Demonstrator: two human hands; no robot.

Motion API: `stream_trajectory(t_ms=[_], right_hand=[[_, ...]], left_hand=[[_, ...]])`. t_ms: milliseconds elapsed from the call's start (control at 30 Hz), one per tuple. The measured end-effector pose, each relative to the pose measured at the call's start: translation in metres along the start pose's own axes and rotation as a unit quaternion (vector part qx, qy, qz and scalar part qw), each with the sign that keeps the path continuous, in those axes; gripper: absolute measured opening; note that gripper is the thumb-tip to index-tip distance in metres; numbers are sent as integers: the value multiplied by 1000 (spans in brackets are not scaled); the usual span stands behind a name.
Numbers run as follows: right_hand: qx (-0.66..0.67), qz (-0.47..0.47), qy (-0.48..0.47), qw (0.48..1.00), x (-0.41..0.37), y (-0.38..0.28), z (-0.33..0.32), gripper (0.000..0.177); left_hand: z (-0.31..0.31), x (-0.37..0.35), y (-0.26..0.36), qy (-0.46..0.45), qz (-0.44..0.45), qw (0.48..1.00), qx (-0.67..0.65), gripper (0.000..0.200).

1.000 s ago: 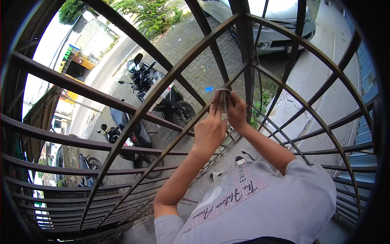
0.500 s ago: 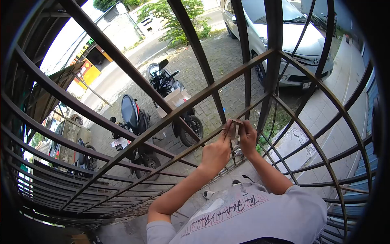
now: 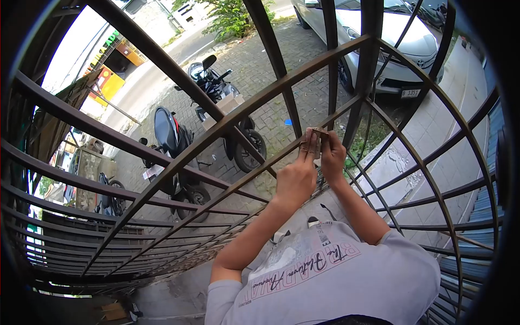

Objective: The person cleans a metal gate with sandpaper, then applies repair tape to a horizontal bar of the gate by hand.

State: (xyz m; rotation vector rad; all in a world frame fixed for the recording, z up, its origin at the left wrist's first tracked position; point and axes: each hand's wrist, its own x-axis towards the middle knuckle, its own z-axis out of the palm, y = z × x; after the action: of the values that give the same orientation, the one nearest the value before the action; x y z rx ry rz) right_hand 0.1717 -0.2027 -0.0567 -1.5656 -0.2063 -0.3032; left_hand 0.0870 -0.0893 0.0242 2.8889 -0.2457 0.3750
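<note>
1. Both hands meet on a small brownish sheet. The left hand has its fingers straight and pressed together against the sheet's near face. The right hand pinches the sheet's right edge between thumb and fingers.
2. The sheet lies against a slanting bar, high up and to the right of the middle of the scene.
3. Judging by its fold, it is thin, light and limp. It would likely crumple or slip if held loosely, so a flat press with an edge pinch looks the surest hold.
4. The bar belongs to a rusty-brown grille. Crossing bars close beside the hands leave little room for knuckles and wrists.
5. Beyond the grille, far below and to the left, stand two scooters on brick paving. A white car is at far right.
</note>
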Motion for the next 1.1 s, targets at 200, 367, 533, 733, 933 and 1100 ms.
stream_trajectory(t_ms=[200, 367, 533, 733, 933, 1100], right_hand=[[6, -49, -140, 989, -34, -4, 18, 14], [56, -14, -21, 998, -9, -13, 17, 16], [-34, -73, -196, 977, -42, -17, 30, 15], [22, -45, -28, 998, -25, -16, 33, 16], [-26, -53, -273, 960, -59, -25, 51, 13], [13, -29, -176, 984, -47, -37, 44, 10]], left_hand=[[-28, -46, -28, -5, -43, 999, 1, 76], [-8, -15, 2, -16, -60, 998, 1, 81], [-21, -63, -29, -3, -69, 997, 17, 86], [-5, -38, -7, 25, -88, 996, -2, 79], [-20, -103, -44, 60, -127, 989, 37, 80], [-6, -81, -33, 87, -131, 987, 30, 80]])
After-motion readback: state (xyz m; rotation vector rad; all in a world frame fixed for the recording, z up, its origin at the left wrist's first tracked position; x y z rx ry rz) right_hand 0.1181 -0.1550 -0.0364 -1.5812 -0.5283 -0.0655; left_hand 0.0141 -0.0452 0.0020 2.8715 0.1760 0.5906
